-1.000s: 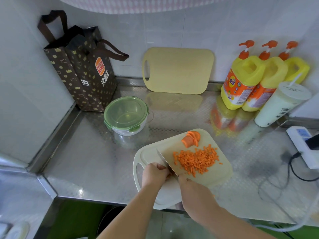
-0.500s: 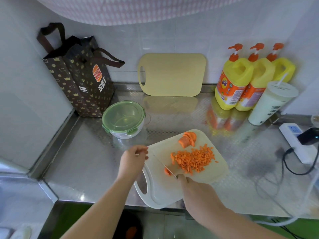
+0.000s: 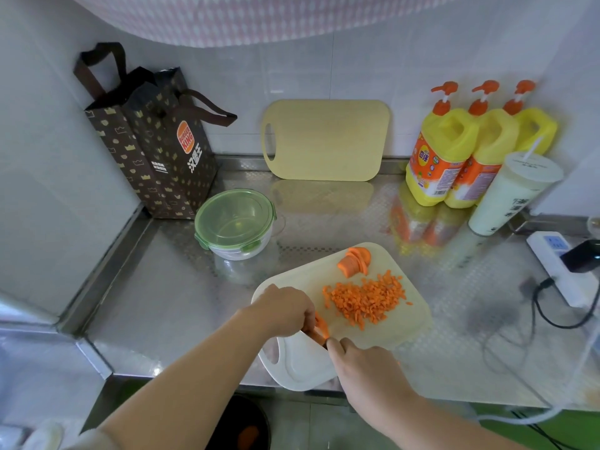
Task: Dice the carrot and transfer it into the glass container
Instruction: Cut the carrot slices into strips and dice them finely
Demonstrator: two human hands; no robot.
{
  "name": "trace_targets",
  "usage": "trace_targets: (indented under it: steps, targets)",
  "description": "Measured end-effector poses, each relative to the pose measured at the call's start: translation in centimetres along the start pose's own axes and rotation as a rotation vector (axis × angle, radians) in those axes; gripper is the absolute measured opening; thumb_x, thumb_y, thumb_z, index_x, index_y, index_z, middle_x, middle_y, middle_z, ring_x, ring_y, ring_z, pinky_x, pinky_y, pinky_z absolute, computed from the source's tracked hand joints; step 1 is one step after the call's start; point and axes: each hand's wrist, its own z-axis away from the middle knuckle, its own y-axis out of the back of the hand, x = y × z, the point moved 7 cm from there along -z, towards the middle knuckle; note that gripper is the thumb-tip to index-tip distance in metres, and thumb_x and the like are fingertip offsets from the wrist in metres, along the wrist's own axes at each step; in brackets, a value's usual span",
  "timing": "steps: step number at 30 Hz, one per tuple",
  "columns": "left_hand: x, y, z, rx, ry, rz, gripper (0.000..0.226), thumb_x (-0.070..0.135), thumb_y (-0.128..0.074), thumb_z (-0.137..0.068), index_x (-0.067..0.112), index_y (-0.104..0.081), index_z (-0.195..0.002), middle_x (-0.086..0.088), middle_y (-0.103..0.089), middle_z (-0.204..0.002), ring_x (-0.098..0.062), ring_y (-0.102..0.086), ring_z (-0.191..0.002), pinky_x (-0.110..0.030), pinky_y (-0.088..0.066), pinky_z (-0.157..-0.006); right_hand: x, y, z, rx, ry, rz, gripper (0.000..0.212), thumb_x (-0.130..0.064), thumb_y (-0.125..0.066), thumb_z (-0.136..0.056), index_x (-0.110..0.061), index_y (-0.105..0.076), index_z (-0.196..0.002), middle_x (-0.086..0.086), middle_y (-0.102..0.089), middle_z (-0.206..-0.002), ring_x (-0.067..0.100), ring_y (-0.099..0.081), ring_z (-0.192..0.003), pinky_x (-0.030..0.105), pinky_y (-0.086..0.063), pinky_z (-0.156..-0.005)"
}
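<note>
1. The left hand (image 3: 282, 308) lies on the near left part of the white cutting board (image 3: 401, 323). Its fingers are bent and pinch one carrot strip (image 3: 321, 326).
2. The strip's long axis runs diagonally, from the left fingers down toward the right hand (image 3: 367, 365).
3. The right hand is at the near edge of the board, fingers curled round one knife (image 3: 311, 336). I see the blade only as a thin line beside the strip, and the handle is hidden.
4. On the middle of the board is one heap of dice (image 3: 365, 302), longer from left to right.
5. At the far corner of the board is one small group of carrot slices (image 3: 354, 261), leaning on each other.
6. One glass container (image 3: 235, 241) stands on the steel counter (image 3: 162, 287) beyond the board's far left corner, apart from it, with its green lid (image 3: 227, 206) on.
7. Behind the board, a second board (image 3: 324, 141) leans on the wall.
8. To the far right of the board are three yellow pump bottles (image 3: 487, 147) in a row, one cup (image 3: 513, 190) with a straw and one power strip (image 3: 552, 254).
9. To the far left stands one brown paper bag (image 3: 156, 151).
</note>
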Motion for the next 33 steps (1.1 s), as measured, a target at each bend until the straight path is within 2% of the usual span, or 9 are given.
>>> trace_targets:
  steps: [3,5,7,11,19,22,28,31,33]
  targets:
    - [-0.2,-0.9,-0.5,-0.004,-0.014,-0.071,0.04,0.01,-0.041,-0.09,0.036,-0.067,-0.106,0.019,-0.062,-0.116,-0.011,-0.052,-0.11,-0.027,-0.031,-0.088,0.3,0.0,0.0,-0.093,-0.018,0.024,0.043,-0.007,-0.062,-0.029,-0.011,-0.067,-0.072,-0.003,-0.04,-0.049,0.012,0.015,-0.048,0.022,0.011,-0.051]
    - [-0.4,-1.3,-0.7,-0.007,-0.004,-0.079,0.046,0.007,-0.039,-0.089,0.037,-0.065,-0.112,0.018,-0.061,-0.118,-0.013,-0.051,-0.112,-0.027,-0.031,-0.089,0.0,-0.2,-0.1,-0.195,-0.007,0.026,0.048,-0.01,-0.074,-0.049,-0.007,-0.063,-0.096,0.002,-0.049,-0.064,0.012,0.001,-0.041,0.025,0.003,-0.045]
    - [-0.6,-1.5,-0.8,-0.015,0.002,-0.073,0.051,0.004,-0.036,-0.088,0.037,-0.064,-0.116,0.018,-0.06,-0.122,-0.013,-0.049,-0.115,-0.027,-0.031,-0.09,0.3,-0.9,0.1,-0.191,0.004,-0.006,0.041,-0.005,-0.053,-0.083,-0.006,-0.044,-0.122,0.008,-0.051,-0.09,0.016,-0.022,-0.045,0.028,-0.011,-0.044]
    - [-1.3,-0.1,-0.5,0.035,0.039,0.011,0.05,0.006,-0.033,-0.091,0.036,-0.06,-0.121,0.017,-0.055,-0.13,-0.011,-0.046,-0.122,-0.029,-0.033,-0.102,0.6,0.0,0.1,-0.177,-0.02,-0.066,0.036,-0.005,-0.044,-0.09,-0.009,-0.038,-0.126,0.005,-0.052,-0.096,0.019,-0.036,-0.051,0.029,-0.02,-0.045]
    - [-3.3,5.4,2.3,0.691,0.175,0.497,0.036,0.004,-0.041,-0.09,0.02,-0.064,-0.113,0.005,-0.062,-0.116,-0.016,-0.056,-0.108,-0.03,-0.045,-0.092,4.4,1.9,-0.1,-0.186,-0.223,-0.246,0.031,-0.007,-0.037,-0.094,-0.016,-0.039,-0.123,-0.005,-0.045,-0.085,0.021,-0.057,-0.081,0.031,-0.043,-0.067]
    - [-2.3,4.2,2.1,0.689,0.083,0.328,0.033,0.006,-0.044,-0.089,0.023,-0.064,-0.107,0.007,-0.059,-0.113,-0.017,-0.056,-0.105,-0.028,-0.042,-0.088,6.5,2.4,0.5,-0.169,-0.31,-0.301,0.025,-0.016,-0.032,-0.099,-0.018,-0.039,-0.123,-0.004,-0.048,-0.09,0.021,-0.059,-0.09,0.029,-0.039,-0.067]
    - [2.9,-1.9,-1.2,0.237,-0.243,-0.466,0.04,0.017,-0.046,-0.093,0.024,-0.046,-0.133,-0.003,-0.032,-0.145,-0.028,-0.032,-0.132,-0.038,-0.022,-0.11,8.4,2.7,1.1,-0.146,-0.375,-0.339,0.006,-0.02,-0.034,-0.098,-0.025,-0.031,-0.098,-0.009,-0.043,-0.077,0.016,-0.047,-0.071,0.028,-0.034,-0.057]
    - [3.9,-2.6,-1.8,0.265,-0.294,-0.574,0.03,0.016,-0.059,-0.085,0.018,-0.059,-0.115,-0.008,-0.051,-0.128,-0.029,-0.048,-0.119,-0.04,-0.037,-0.099,8.4,2.7,1.0,-0.146,-0.375,-0.346,0.009,-0.019,-0.035,-0.098,-0.025,-0.028,-0.096,-0.012,-0.039,-0.072,0.013,-0.043,-0.065,0.023,-0.028,-0.049]
    - [4.0,-2.6,-2.0,0.243,-0.312,-0.613,0.024,0.023,-0.079,-0.062,0.023,-0.068,-0.084,-0.001,-0.065,-0.098,-0.022,-0.063,-0.089,-0.033,-0.05,-0.077,8.5,2.7,1.0,-0.143,-0.384,-0.347,0.008,-0.019,-0.035,-0.098,-0.025,-0.03,-0.098,-0.011,-0.041,-0.074,0.014,-0.045,-0.067,0.023,-0.029,-0.05]
